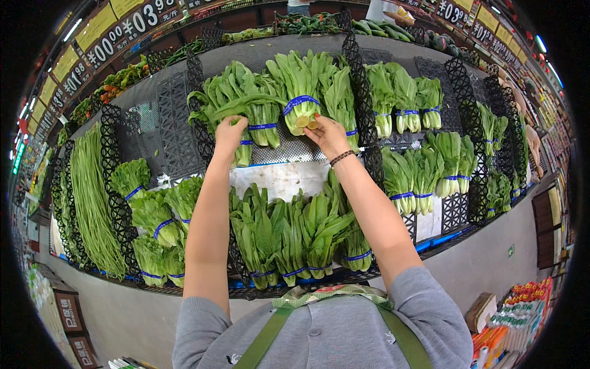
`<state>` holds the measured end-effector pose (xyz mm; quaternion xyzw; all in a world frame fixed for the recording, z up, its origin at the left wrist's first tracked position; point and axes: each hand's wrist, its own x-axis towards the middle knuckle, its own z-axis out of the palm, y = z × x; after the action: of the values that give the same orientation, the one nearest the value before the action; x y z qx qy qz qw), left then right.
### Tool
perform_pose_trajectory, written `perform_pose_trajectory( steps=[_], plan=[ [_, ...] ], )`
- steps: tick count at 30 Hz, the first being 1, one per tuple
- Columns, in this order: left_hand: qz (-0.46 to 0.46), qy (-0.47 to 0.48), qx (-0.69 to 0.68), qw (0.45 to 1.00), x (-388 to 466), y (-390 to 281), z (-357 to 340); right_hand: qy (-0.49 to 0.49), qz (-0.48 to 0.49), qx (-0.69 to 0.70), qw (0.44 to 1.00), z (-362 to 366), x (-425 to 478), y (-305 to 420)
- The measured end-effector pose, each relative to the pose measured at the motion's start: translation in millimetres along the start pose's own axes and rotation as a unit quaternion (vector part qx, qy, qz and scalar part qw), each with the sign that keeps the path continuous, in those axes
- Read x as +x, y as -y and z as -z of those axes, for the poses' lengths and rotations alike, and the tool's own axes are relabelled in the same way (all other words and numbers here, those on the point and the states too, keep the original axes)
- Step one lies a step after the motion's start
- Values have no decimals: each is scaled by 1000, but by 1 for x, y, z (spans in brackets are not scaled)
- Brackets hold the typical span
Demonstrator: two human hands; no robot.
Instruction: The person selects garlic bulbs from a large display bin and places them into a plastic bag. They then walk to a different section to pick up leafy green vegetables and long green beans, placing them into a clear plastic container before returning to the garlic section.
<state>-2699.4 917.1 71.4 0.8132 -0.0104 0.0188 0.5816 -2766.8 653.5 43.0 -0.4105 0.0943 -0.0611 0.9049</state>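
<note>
A bunch of leafy greens (297, 87) bound with blue tape has its cut stem ends towards me. My right hand (328, 133), wearing a dark bracelet, grips it by the base. One long loose leaf (249, 105) stretches sideways from this bunch, and my left hand (230, 131) pinches near its far end. Behind and beside my left hand stand taped bunches of the same greens (263, 122); one is partly hidden below the hand. Another taped bunch (339, 99) leans just right of the gripped one.
Black lattice dividers (359, 83) separate the sloped display. Pointed-leaf bunches (295, 235) fill its front, lettuce bunches (156, 217) and long beans (94, 203) lie left, and smaller taped greens (415, 175) lie right. Price signs (138, 20) hang at the back; a person (385, 14) stands beyond.
</note>
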Motion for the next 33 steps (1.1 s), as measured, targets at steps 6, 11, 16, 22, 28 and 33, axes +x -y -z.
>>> perform_pose_trajectory(
  steps=[6,11,16,22,28,33],
  plan=[
    [-78,-33,55,995,-26,21,-28,-1,72,-271,960,25,7,-21],
    [-11,-14,-171,985,-75,14,-18,-15,149,-423,894,7,-61,-15],
    [54,81,-286,953,-149,-31,-58,-6,301,-491,818,41,-188,17],
    [120,167,-300,931,-226,-51,-101,-196,351,-595,696,121,-278,40],
    [78,250,-236,936,-280,-71,-154,-261,257,-723,586,193,-250,60],
    [38,247,-165,954,-326,-95,-239,-232,267,-758,547,226,-227,74]
  ],
)
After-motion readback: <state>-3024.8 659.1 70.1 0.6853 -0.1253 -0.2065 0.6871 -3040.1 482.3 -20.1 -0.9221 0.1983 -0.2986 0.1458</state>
